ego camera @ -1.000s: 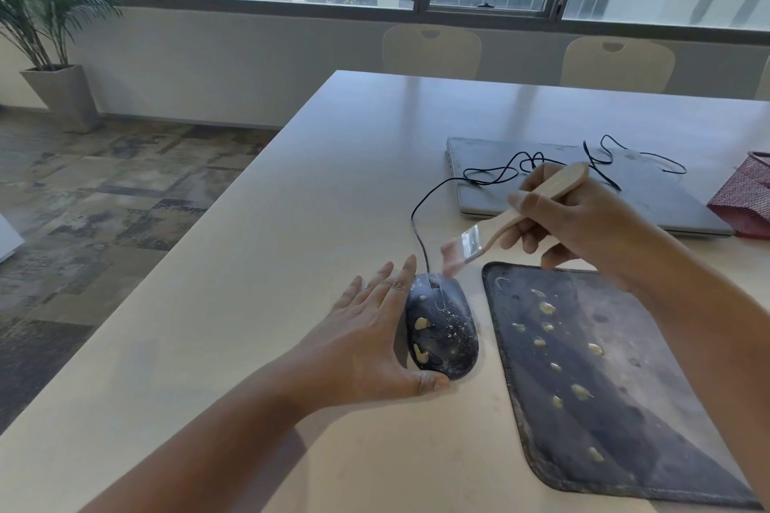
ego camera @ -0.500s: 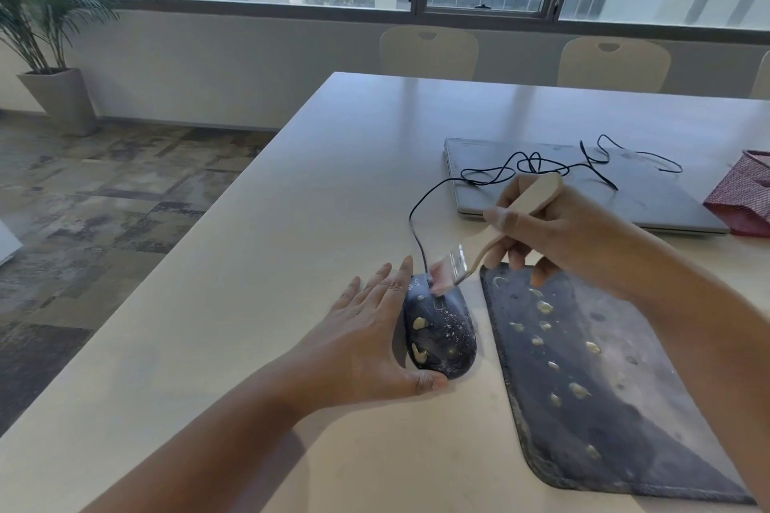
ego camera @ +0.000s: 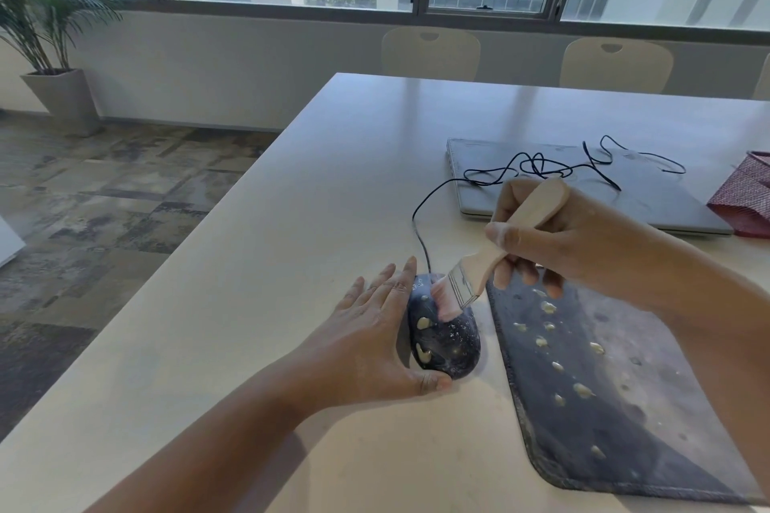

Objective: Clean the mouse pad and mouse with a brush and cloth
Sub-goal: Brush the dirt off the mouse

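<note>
Right hand [ego camera: 554,246] presses brush [ego camera: 491,258] bristles onto mouse [ego camera: 448,339].

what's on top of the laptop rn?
The mouse's black cable lies in loose tangled loops on the closed laptop lid. The right hand and brush handle cover the lid's near left part, so anything there is hidden.

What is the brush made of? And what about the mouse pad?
The brush handle looks like pale, unvarnished wood with a smooth matte surface. A shiny metal band holds its pinkish bristles, which could be nylon or hair. The mouse pad looks like dark matte fabric over rubber, judging by its thin, flat, rounded edge, though that is a guess.
</note>
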Tool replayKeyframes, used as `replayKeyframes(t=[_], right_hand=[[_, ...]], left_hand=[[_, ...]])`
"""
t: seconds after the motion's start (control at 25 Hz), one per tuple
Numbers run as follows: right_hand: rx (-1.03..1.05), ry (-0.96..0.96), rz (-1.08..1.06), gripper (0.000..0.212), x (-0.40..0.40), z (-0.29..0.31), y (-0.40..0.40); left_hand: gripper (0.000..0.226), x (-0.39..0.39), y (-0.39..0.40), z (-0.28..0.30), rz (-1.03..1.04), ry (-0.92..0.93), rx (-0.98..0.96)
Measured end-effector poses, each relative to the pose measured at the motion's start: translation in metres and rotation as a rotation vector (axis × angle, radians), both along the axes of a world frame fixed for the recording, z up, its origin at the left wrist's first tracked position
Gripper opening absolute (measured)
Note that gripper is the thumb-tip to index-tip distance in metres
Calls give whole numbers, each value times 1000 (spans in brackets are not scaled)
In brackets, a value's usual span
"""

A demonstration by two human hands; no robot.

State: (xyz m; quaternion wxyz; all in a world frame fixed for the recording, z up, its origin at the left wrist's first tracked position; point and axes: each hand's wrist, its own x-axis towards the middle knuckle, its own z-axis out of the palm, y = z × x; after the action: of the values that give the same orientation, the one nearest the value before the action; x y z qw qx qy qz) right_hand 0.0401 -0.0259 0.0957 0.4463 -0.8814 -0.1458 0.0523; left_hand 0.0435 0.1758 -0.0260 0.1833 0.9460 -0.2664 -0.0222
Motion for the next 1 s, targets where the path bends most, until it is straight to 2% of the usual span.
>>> replayKeyframes(t=[0.16, 0.36, 0.44, 0.6, 0.72, 0.84, 0.92, 1.0], right_hand=[[33, -81, -58, 17, 3, -1, 0], [-43, -7, 6, 17, -2, -1, -1], [-89, -36, -24, 16, -3, 4, -6], [22, -42, -28, 15, 0, 8, -6], [-12, 42, -15, 15, 0, 6, -6], [-53, -10, -66, 17, 1, 13, -17], [-14, -21, -33, 16, -1, 19, -20], [6, 47, 83, 19, -3, 20, -18]], left_hand=[[119, 0, 0, 0, 1, -3, 5], [119, -1, 0, 0, -4, 2, -1], [119, -1, 0, 0, -3, -1, 1], [119, -1, 0, 0, 4, -5, 6], [120, 0, -1, -1, 12, -10, 9], [120, -1, 0, -1, 6, 1, 1], [120, -1, 0, -1, 6, 2, 1], [120, -1, 0, -2, 13, 3, 2]])
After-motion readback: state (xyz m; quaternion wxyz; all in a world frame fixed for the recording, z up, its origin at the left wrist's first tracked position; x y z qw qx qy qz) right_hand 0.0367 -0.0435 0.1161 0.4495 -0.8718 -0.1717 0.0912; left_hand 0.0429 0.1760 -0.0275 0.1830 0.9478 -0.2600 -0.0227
